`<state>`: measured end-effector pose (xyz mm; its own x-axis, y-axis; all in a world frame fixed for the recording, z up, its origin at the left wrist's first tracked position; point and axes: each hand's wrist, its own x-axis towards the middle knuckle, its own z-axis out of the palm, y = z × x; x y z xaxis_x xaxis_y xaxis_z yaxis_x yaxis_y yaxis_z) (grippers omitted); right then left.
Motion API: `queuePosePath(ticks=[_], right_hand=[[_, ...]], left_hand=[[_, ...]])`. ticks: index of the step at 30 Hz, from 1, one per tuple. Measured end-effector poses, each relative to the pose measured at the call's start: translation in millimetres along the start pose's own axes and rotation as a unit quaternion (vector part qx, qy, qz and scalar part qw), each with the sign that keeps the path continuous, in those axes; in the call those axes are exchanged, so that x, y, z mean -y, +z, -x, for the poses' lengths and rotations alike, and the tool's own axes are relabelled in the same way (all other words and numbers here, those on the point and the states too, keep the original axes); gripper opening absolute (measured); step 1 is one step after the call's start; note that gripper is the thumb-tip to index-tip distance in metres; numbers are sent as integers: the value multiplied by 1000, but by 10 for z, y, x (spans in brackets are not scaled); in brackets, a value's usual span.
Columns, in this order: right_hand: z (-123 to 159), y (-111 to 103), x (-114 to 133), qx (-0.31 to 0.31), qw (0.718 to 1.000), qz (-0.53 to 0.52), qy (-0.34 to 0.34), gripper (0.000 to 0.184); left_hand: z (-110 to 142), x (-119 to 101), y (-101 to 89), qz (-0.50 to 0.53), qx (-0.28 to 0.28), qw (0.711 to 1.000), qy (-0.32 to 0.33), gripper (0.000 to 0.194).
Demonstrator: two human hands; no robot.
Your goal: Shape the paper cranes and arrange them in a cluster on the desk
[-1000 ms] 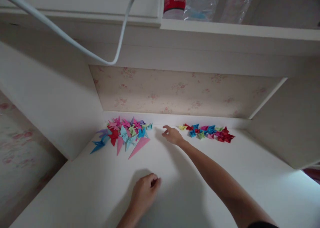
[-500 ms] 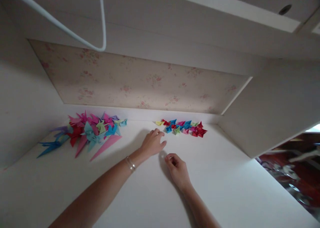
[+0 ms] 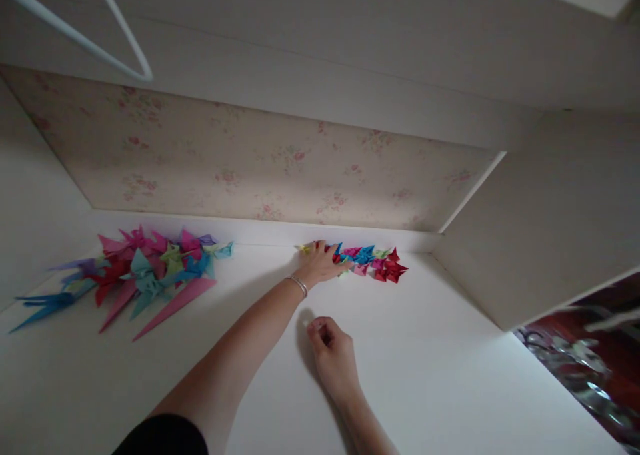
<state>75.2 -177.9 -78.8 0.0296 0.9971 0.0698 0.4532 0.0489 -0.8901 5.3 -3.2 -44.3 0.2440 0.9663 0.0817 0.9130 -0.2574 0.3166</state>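
Note:
My left hand (image 3: 323,263) reaches far across the white desk (image 3: 450,355), a thin bracelet (image 3: 299,286) on its wrist. Its stretched fingers rest on the left end of a row of small folded paper pieces (image 3: 375,264) in red, blue, pink and green that lies along the back wall. My right hand (image 3: 333,352) lies on the desk closer to me, its fingers curled in with nothing visible in them. A bigger heap of colourful paper cranes (image 3: 145,272) with long pointed wings sits at the back left, away from both hands.
A flowered back panel (image 3: 250,162) and white side walls (image 3: 550,215) box in the desk nook. A white curved tube (image 3: 100,45) hangs at the top left. Blurred red clutter (image 3: 575,355) shows past the desk's right edge.
The view swung to the right. My left hand went forward from mid-desk to the row of small pieces. My right hand drew back from the crane heap toward me and curled.

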Motion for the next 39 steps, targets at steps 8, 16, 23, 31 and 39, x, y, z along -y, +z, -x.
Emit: queuePosePath(ticks=[8,16,23,31,39], right_hand=[[17,-25,-2,15,999,41,-21,20],[21,-11,-32,12,998,51,-24,24],[41,-35,-60,22,998,41,-42,30],[96,-81,-80,58,994,73,-60,39],[117,-84,-81,57,992,109,-38,42]], left_hand=[[-84,-314,122,-25,25,999,-14,73],[135,-108,-41,-34,31,999,3,41],[654,290,-346,-52,21,998,26,31],[1629,844,-824,-82,6,997,13,29],[2190,1954,-1525,-114,-80,984,-115,26]])
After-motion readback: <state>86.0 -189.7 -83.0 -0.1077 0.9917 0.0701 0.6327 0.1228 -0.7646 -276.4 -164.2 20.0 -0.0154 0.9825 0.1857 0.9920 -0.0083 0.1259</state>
